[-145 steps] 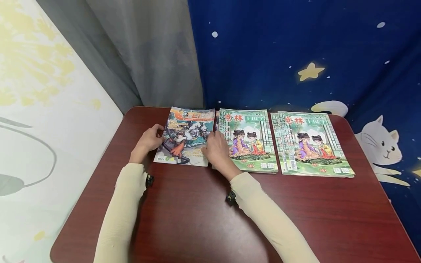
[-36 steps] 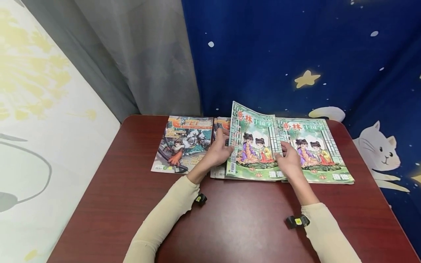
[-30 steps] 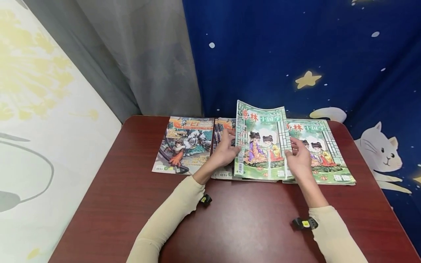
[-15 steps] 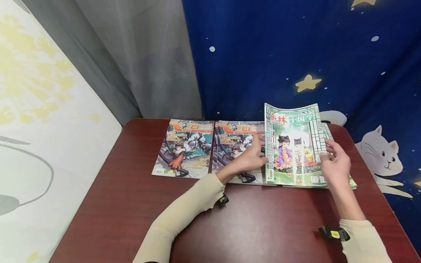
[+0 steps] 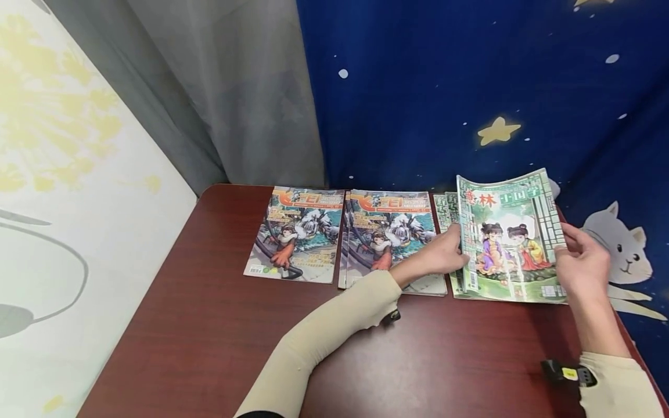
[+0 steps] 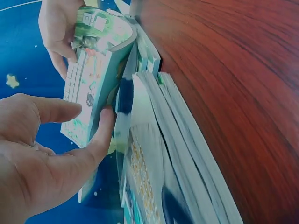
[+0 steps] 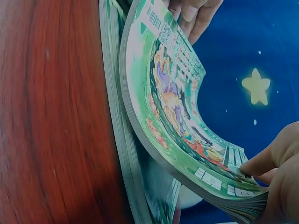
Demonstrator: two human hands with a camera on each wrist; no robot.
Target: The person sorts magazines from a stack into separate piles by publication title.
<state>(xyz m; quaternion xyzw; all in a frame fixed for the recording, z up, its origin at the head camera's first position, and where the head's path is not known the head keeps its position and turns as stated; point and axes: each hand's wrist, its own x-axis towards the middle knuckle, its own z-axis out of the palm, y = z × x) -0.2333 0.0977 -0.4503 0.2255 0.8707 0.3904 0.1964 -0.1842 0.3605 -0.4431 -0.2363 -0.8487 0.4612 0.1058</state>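
A green magazine (image 5: 509,232), with two cartoon girls in robes on its cover, is held tilted up and bowed over a stack of matching green magazines (image 5: 456,285) at the right. My left hand (image 5: 439,252) pinches its left edge. In the left wrist view thumb and finger (image 6: 60,109) lie at either side of that edge. My right hand (image 5: 585,264) grips the right edge; its thumb (image 7: 261,161) presses the cover in the right wrist view. Most of the stack beneath is hidden by the held magazine.
Two stacks of orange-titled comic magazines, one at the left (image 5: 292,235) and one in the middle (image 5: 387,226), lie along the back of the red-brown table (image 5: 219,325). Behind stand a grey curtain (image 5: 245,98) and a blue starry one (image 5: 418,87).
Both hands have carried the green magazine rightward from the middle stack to over the right stack, uncovering the orange-titled magazine in the middle. Earliest, both hands were at the left orange-titled magazine.
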